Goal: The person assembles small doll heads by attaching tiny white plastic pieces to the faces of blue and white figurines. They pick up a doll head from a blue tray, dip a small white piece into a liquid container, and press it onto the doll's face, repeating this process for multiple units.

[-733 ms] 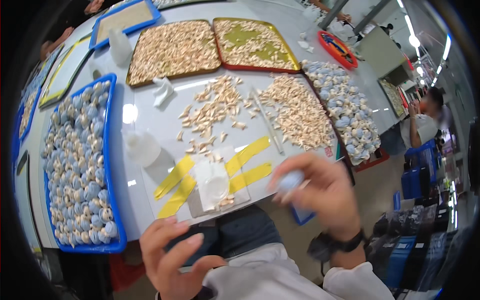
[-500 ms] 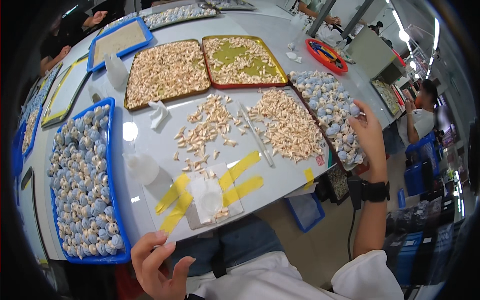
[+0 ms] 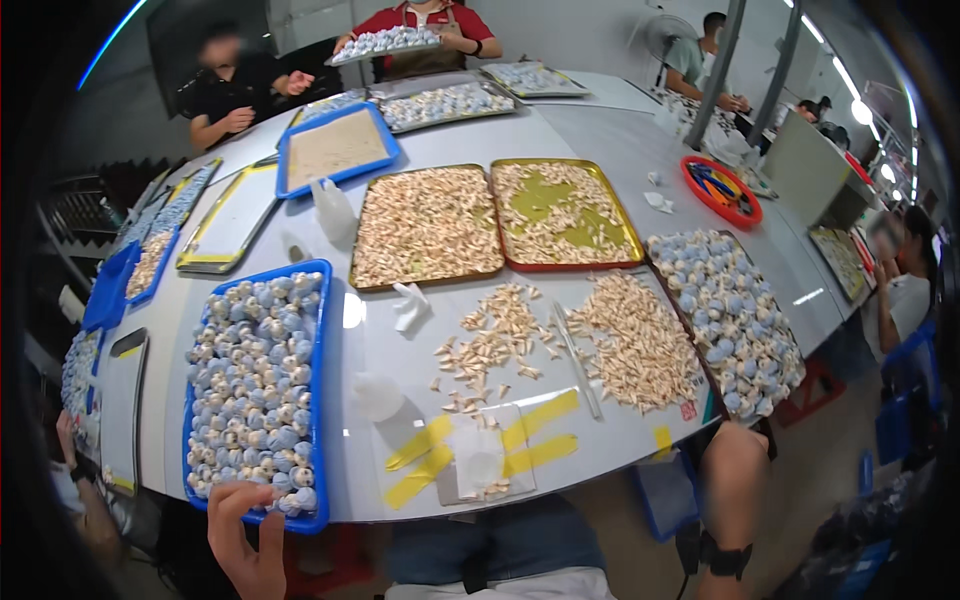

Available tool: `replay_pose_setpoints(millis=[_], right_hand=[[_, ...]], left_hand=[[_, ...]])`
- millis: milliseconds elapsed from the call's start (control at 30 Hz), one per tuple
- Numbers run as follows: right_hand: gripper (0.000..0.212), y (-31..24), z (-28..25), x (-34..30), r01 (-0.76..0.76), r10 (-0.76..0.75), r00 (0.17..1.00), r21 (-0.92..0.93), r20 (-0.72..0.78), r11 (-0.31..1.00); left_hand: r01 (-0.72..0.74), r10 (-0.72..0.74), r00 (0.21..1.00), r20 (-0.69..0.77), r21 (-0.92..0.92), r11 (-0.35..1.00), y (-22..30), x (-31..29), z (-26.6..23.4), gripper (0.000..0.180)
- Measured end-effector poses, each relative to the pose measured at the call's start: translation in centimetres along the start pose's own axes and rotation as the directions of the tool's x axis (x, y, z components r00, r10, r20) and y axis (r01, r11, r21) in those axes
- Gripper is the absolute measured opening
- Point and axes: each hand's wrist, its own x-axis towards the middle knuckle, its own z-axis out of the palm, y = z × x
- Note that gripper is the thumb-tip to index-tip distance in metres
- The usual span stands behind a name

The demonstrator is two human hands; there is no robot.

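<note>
A blue-rimmed tray at the left is filled with small round blue-and-cream pieces. At its near right corner my left hand has thumb and forefinger curled round one such piece. My right hand is smeared by motion just off the table's front edge, below the dark-edged tray of similar pieces. Its fingers cannot be made out. Between the trays lie loose, pointed cream pieces in two heaps, with a clear rod between them. Yellow tape flanks a small white pad near the front edge.
Two gold trays of cream pieces stand behind the heaps. White bottles and a crumpled tissue are nearby. A red basket holds tools at the far right. Across the table, a person in red carries a tray.
My left hand has moved from the front table edge to the blue tray's near corner. My right hand has left the right tray's pieces and come nearer. The view has tilted up.
</note>
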Motion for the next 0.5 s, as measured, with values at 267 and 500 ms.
replay_pose_setpoints(millis=[267, 500], right_hand=[[0.026, -0.3, 2.1, -1.4, -0.126, 0.128, 0.992, 0.088, -0.017, 0.988], [0.036, 1.9, 2.7, -2.4, -0.066, 0.062, 0.997, -0.072, -0.053, 0.995]], left_hand=[[-0.113, 0.110, 0.993, 0.044, 0.077, 0.991, 0.3, 3.6, -1.9, 0.019], [-0.037, 0.034, 0.967, 0.251, 0.008, 0.999, -5.8, 16.0, -4.0, 0.018]])
